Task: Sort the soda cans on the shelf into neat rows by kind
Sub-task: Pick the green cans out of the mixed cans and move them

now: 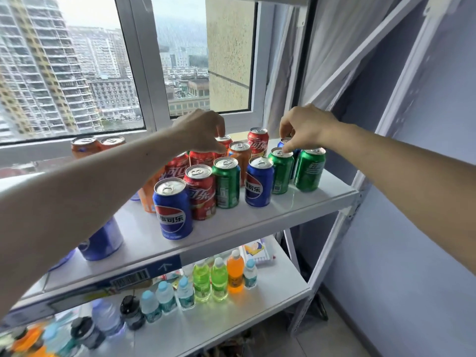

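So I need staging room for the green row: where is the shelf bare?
Bare shelf runs along the front edge, right of the front blue can, before the green cans. It is crowded mid-shelf, where both hands reach among cans.

The soda cans [200, 191] are glossy printed metal with bare silvery lids. The shelf [296, 202] is smooth, white and slightly reflective, on painted metal posts [332, 243]. Below, clear plastic bottles [219, 279] shine. A pale cloth curtain [342, 47] looks matt.
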A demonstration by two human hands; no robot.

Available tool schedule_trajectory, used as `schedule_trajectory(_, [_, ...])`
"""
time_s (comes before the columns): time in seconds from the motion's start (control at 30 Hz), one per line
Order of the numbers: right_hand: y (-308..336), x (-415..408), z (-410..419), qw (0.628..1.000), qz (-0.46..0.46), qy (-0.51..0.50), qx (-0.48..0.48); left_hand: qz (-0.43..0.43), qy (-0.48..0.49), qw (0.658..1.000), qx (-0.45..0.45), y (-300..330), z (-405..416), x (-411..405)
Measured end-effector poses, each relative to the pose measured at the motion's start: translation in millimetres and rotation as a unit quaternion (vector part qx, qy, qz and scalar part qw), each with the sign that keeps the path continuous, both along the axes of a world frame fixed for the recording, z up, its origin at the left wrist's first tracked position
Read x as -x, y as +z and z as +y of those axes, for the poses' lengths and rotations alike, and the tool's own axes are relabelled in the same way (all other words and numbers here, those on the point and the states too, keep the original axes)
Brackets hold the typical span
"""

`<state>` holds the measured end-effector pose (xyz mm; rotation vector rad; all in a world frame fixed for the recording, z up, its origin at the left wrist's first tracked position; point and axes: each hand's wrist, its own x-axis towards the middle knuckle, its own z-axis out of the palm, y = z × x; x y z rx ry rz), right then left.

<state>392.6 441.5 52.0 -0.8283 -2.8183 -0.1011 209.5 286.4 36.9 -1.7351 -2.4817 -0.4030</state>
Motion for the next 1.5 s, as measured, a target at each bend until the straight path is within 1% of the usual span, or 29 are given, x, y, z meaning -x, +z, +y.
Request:
schedule_trajectory(0.07, [-4.9,1.3,6.6,1.0,-0.018,-0.001,0.014,-0.022,-0.013,1.0,0.003,-4.5,10.7,-1.8])
schedule_trajectory(0.17, [-13.5,1.3,17.1,0.998,-0.043,-0.003,0.044,-0.022,-0.027,0.999,0.026,-10.2,26.2,-4.5])
schedule_trajectory(0.23, [-18.6,0.7,23.0,0.997,-0.051,0.002,0.064,-0.047,-0.039,0.996,0.065,-11.2,32.2,-1.9])
schedule_trajectory(0.3, [-22.2,3.5,25.4,0.994,-0.045,0.028,0.094,-0.079,-0.042,0.989,0.121,-12.2,33.4,2.3])
schedule_trajectory(0.37, [-24.4,10.0,23.7,0.99,-0.033,0.058,0.124,-0.072,-0.034,0.983,0.165,-15.9,32.1,5.1])
schedule_trajectory(0.43, [-24.5,18.8,23.3,0.986,-0.036,0.077,0.144,-0.07,-0.03,0.982,0.175,-21.4,31.3,6.6])
schedule_trajectory(0.5, [-23.6,24.9,26.6,0.984,-0.059,0.076,0.149,-0.061,-0.022,0.98,0.186,-26.1,30.8,6.1])
schedule_trajectory(0.57, [-23.8,26.3,33.0,0.985,-0.096,0.066,0.13,-0.034,-0.015,0.98,0.193,-30.0,30.9,5.0])
schedule_trajectory(0.63, [-26.6,24.3,39.2,0.985,-0.128,0.053,0.1,-0.031,-0.011,0.983,0.178,-32.1,32.3,4.2])
schedule_trajectory(0.73, [-34.5,23.0,46.3,0.987,-0.14,0.041,0.065,-0.034,-0.011,0.985,0.167,-31.4,33.4,2.4])
schedule_trajectory(0.87, [-42.4,25.6,50.2,0.986,-0.149,0.047,0.058,-0.052,-0.018,0.987,0.153,-31.6,33.4,1.9])
schedule_trajectory(1.07, [-42.7,28.0,52.7,0.987,-0.131,0.06,0.074,-0.087,-0.017,0.989,0.119,-23.2,30.3,-2.3])
schedule_trajectory(1.17, [-27.3,24.4,51.9,0.989,-0.122,0.054,0.07,-0.108,-0.005,0.99,0.086,-13.4,26.1,-4.8])
schedule_trajectory(1.3, [11.4,19.6,43.2,0.993,-0.101,0.057,0.036,-0.117,0.012,0.992,0.043,7.4,16.0,-5.6])
schedule_trajectory(1.5, [61.6,21.3,9.0,0.994,-0.036,0.105,-0.014,-0.106,0.049,0.993,-0.024,45.4,-16.2,-3.2])
